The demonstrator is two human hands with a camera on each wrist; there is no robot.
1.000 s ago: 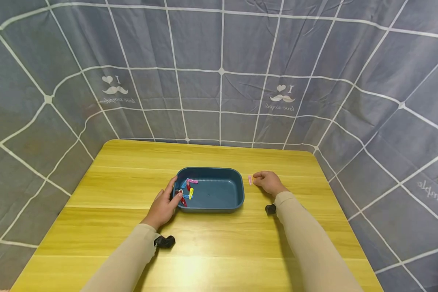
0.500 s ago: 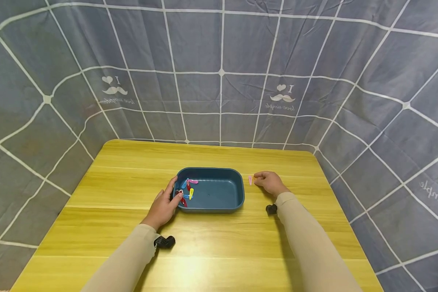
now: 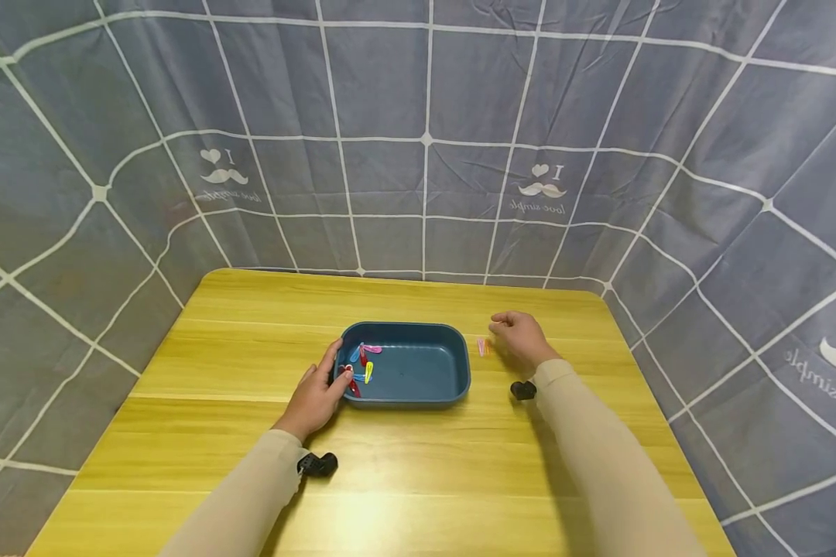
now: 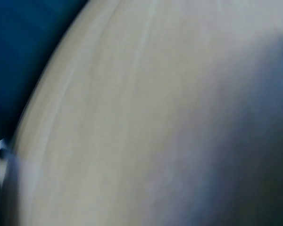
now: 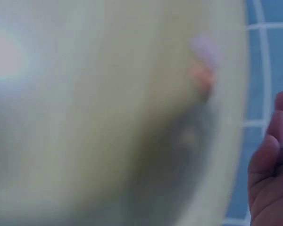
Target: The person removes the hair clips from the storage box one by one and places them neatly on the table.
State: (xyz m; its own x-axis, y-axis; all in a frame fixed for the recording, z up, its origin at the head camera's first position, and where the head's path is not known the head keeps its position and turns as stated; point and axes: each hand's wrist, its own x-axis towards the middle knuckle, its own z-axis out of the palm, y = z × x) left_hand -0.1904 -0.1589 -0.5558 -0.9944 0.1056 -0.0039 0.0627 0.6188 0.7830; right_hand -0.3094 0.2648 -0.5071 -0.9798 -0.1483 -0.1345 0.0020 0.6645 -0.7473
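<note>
A dark blue tray sits mid-table on the yellow wooden table. Several small hair clips lie at its left end: pink, blue, yellow and red. My left hand grips the tray's left rim, fingers curled over the edge by the red clip. My right hand hovers to the right of the tray, fingers loosely bent and holding nothing. A pink and orange clip pair lies on the table just left of it. The right wrist view shows these clips blurred, with fingers at the edge.
A grey-blue cloth with white grid lines hangs round the table's back and sides. Small black wrist cameras show at both sleeves. The left wrist view is blurred: table surface and a corner of the blue tray.
My right hand has lifted up and back off the pink and orange clips, which stay on the table. The left hand stays on the tray rim.
</note>
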